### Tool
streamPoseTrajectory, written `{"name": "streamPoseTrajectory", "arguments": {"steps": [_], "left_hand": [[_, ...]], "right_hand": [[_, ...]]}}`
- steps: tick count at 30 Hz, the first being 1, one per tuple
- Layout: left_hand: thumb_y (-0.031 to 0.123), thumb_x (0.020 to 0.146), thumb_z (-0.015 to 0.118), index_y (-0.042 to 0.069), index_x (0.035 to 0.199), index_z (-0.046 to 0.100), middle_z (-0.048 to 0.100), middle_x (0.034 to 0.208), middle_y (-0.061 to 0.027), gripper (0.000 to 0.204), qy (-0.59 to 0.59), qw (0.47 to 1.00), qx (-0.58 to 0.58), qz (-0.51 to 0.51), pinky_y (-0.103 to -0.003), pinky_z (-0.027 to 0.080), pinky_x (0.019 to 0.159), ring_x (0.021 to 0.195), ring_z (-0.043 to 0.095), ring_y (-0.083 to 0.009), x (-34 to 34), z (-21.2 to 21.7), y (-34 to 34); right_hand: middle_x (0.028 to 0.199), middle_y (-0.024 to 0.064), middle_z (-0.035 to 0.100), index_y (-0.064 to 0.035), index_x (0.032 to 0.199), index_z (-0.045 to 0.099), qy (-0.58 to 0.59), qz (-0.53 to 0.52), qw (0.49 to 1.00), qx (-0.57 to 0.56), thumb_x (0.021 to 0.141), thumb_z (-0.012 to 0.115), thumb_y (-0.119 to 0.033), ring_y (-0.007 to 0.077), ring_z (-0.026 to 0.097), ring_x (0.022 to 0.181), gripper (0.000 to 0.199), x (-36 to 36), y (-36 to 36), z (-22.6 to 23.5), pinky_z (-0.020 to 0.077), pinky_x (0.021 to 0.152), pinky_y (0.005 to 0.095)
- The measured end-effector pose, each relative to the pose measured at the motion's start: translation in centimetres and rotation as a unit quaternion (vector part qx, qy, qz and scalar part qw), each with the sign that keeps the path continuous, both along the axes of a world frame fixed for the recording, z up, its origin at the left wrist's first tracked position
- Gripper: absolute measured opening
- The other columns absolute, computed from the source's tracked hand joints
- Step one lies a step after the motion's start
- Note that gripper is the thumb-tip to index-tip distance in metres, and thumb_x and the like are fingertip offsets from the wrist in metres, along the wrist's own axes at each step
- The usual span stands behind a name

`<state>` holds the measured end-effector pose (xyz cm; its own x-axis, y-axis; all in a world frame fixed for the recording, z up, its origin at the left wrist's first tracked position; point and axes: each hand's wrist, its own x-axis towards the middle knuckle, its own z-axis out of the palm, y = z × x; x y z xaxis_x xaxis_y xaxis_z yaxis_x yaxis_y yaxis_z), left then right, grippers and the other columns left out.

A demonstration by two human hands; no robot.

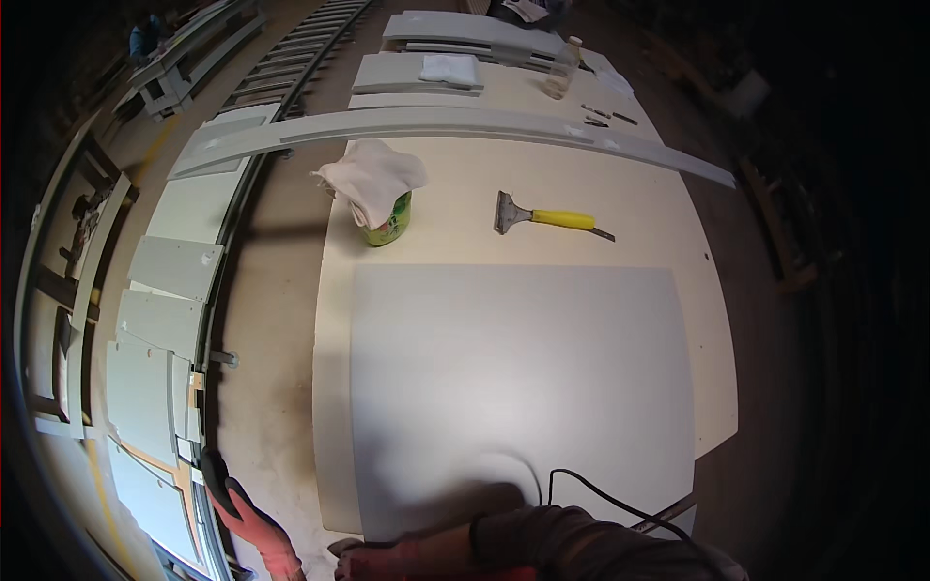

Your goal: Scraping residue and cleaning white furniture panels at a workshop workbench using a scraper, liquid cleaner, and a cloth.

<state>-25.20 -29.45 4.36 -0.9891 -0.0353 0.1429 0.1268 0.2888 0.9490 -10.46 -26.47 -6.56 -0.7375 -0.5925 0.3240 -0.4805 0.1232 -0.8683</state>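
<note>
My left hand (237, 508), in a red glove with dark fingertips, reaches to the edge of the stacked grey panels (160, 378) at the left. Its fingers are stretched out; whether they touch a panel is unclear. My right hand (373, 560), also in a red glove, lies at the lower edge beside the near-left corner of a large grey panel (523, 368). Its fingers are mostly hidden. That panel rests flat on a pale worktable (332, 387). Beyond it lies a scraper (547, 218) with a yellow handle, and a green tin (389, 225) with a cloth (373, 179) draped on top.
Long narrow boards (436, 121) cross the table's far part. Behind them are more boards, a folded white cloth (449, 69), a clear bottle (562, 73) and small tools (596, 118). A roller conveyor (300, 58) runs along the left. A black cable (620, 504) loops near my right arm.
</note>
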Motion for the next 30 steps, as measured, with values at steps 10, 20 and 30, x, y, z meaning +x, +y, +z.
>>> {"name": "streamPoseTrajectory", "arguments": {"steps": [10,20,30], "left_hand": [[0.007,0.090,0.038,-0.002,0.132,0.037,0.044,0.133,-0.0117,0.043,-0.055,0.984,0.080,-0.151,-0.033,0.031,0.102,0.124,0.041,-0.0217,-3.3,-2.2,1.8],[-0.001,0.081,0.046,-0.006,0.122,0.046,0.051,0.120,-0.0173,0.041,-0.074,0.962,0.073,-0.254,-0.034,0.039,0.095,0.112,0.049,-0.0282,-3.9,-5.3,11.3],[0.013,0.083,0.056,-0.002,0.125,0.043,0.046,0.126,-0.0190,0.047,0.007,0.932,-0.018,-0.361,-0.038,0.034,0.100,0.118,0.043,-0.0329,-8.6,-6.5,21.9]], "right_hand": [[0.120,0.0161,0.053,-0.0051,0.122,0.050,-0.143,-0.499,0.852,0.065,0.076,0.060,-0.014,0.0335,0.049,0.111,0.048,0.5,28.5,6.8,0.0385,0.096,0.0376],[0.138,0.0206,0.029,-0.0088,0.136,0.031,0.029,-0.698,0.640,0.321,0.067,0.070,-0.043,0.0385,0.027,0.126,0.087,-13.0,44.9,15.1,0.0199,0.103,0.0528],[0.119,0.0153,0.043,-0.0083,0.121,0.043,-0.055,-0.679,0.581,0.446,0.067,0.071,-0.033,0.0337,0.046,0.106,0.065,-25.7,40.6,15.3,0.0385,0.088,0.0479]]}}
